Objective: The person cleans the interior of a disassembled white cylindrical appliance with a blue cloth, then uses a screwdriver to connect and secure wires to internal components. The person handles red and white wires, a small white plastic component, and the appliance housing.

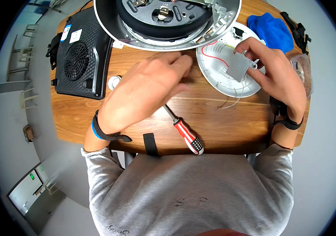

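Observation:
My right hand point(276, 72) pinches a small grey metal bracket point(239, 67) between thumb and fingers. It is over a round white plastic cover point(211, 65), which lies on the table with a red wire point(215, 58) and thin pale wires along it. My left hand point(148, 88) is over the table just below the rim of a large round appliance housing point(109, 27), slightly blurred. Its fingers are loosely bent, the thumb stands apart, and nothing shows in it. Below that hand lies a red and white screwdriver point(185, 133), its tip hidden.
A black appliance with a fan grille point(77, 55) lies at the left, beside a small white round part point(114, 82). A blue cloth point(271, 31), a black strap point(297, 33) and a clear plastic tray point(304, 72) are at the right. A black strip point(150, 144) crosses the near edge.

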